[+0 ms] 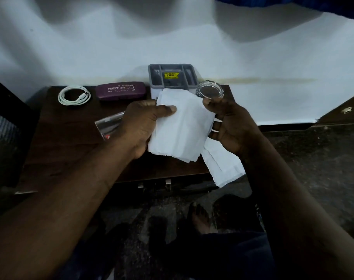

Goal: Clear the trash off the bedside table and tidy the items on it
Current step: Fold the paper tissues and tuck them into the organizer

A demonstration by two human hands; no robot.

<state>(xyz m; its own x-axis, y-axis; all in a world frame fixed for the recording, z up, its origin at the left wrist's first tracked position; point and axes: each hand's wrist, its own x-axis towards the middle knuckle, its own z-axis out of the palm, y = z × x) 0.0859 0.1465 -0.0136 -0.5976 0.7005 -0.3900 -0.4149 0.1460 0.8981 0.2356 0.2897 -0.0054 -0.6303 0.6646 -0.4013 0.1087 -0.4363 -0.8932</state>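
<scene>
I see a bed (293, 110) with a white sheet (172, 37), faintly stained yellow, across the top; below, a dark speckled floor (323, 158) with a bare foot (199, 217) on it.

Bare forearms (75, 188), bare foot (199, 219), dark blue trousers (236, 257).

A dark wooden surface (67, 150) carries, along its far edge from left to right, a coiled white charging cable (74, 96), a purple glasses case (120, 90) lettered PRINCE OPTICALS, a grey compartmented organiser (172, 76) with a yellow price sticker, and a clear glass dish (210, 91). Nearer the front lies a clear plastic wrapper (107, 125), partly hidden.
</scene>
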